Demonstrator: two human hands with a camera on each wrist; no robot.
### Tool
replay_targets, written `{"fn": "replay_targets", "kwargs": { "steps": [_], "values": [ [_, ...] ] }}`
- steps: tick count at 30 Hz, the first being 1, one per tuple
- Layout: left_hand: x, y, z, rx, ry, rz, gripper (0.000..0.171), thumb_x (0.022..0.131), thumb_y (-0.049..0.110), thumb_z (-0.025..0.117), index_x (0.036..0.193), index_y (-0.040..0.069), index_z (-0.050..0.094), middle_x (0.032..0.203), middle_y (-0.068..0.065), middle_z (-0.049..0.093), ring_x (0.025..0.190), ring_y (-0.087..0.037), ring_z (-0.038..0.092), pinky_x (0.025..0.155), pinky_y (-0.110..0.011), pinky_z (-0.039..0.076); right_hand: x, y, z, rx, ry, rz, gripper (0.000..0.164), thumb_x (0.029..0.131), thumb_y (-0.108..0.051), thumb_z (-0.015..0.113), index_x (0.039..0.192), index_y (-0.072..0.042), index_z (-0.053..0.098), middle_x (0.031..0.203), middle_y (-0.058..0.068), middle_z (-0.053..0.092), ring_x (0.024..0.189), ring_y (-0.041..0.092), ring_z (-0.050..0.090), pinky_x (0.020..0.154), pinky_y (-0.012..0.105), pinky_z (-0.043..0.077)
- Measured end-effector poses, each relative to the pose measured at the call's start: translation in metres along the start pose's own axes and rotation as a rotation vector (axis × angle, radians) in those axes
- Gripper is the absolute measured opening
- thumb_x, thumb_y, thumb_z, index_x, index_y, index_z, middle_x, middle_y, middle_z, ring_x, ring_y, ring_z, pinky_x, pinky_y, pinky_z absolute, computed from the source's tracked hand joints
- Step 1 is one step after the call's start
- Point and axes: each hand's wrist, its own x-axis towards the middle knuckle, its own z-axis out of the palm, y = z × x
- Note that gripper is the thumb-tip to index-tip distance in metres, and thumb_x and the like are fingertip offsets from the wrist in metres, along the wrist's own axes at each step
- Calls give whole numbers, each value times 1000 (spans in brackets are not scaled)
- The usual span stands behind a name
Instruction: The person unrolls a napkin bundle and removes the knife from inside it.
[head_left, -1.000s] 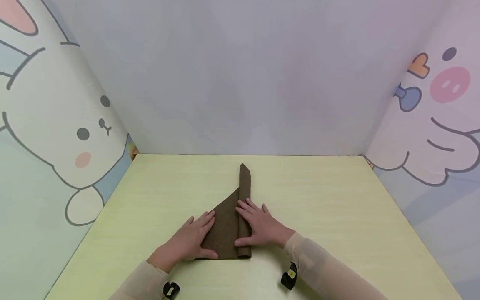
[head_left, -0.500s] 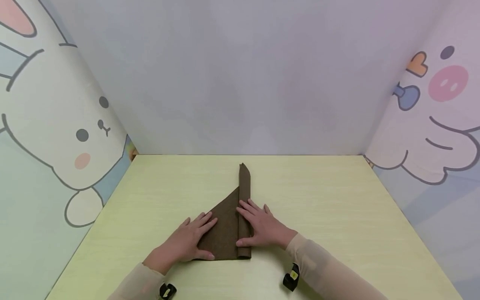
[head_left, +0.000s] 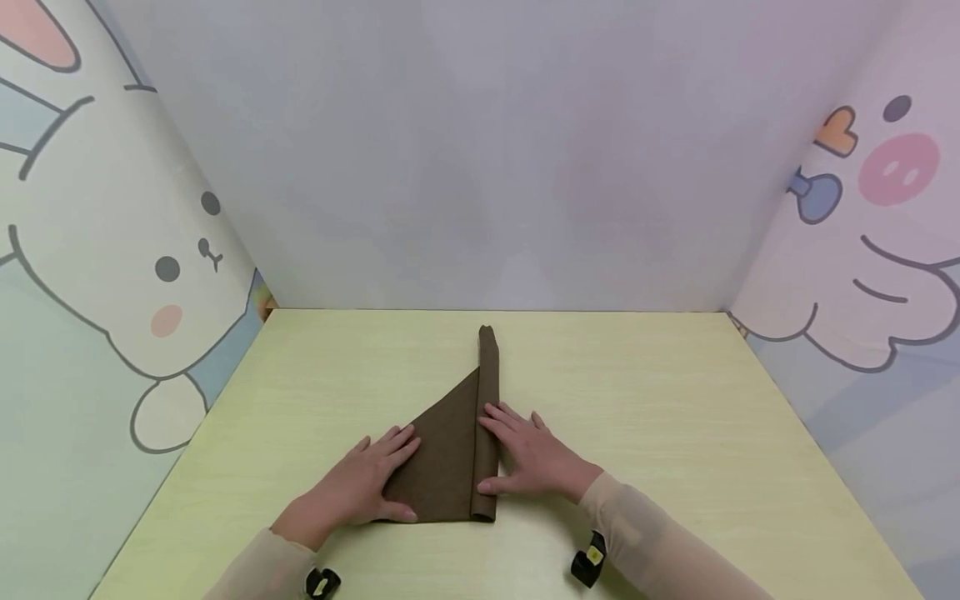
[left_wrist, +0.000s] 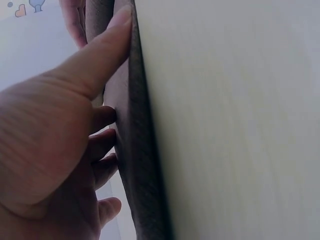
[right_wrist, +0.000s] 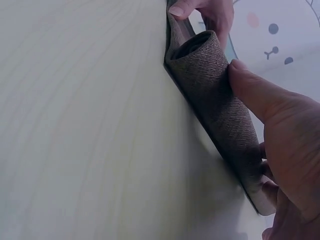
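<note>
A dark brown cloth [head_left: 442, 454] lies on the table in a roughly triangular shape. Its right side is wound into a narrow upright-pointing roll [head_left: 487, 375], whose spiral end shows in the right wrist view. My left hand [head_left: 363, 482] rests with spread fingers on the cloth's left part, thumb at the near edge. On the roll lie the fingertips and thumb of my right hand [head_left: 542, 457], fingers extended. In the left wrist view, the left thumb [left_wrist: 100, 57] presses along the cloth's edge. The right thumb [right_wrist: 252, 90] touches the roll's side in the right wrist view.
The pale wooden table [head_left: 637, 392] is bounded by a plain back wall [head_left: 480, 167]. Side panels carry a cartoon rabbit [head_left: 150, 250] and a cartoon pig [head_left: 885, 217]. Black straps with small devices sit at both wrists.
My left hand has slid a little to the left. My right hand has shifted slightly right, while the roll's near end has moved slightly left.
</note>
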Motion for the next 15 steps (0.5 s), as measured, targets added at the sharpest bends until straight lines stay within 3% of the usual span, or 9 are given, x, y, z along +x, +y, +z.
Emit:
{"fn": "replay_targets", "kwargs": {
  "steps": [8,15],
  "values": [
    [-6,-9,-1,-14,3,9,104,72,69,67,149,7,36,157,-10,26,142,-32,25,104,-60,28,-8,4,-2,32,-17,4,100,79,-77,53,153,-16,28,159,4,21,145,24,17,107,64,20],
    [-3,1,-6,14,-19,-5,101,75,68,67,149,8,36,157,-12,25,143,-32,23,105,-62,26,-8,2,-4,34,-15,-8,97,81,-75,51,153,-15,28,159,5,20,146,24,16,107,63,20]
  ]
}}
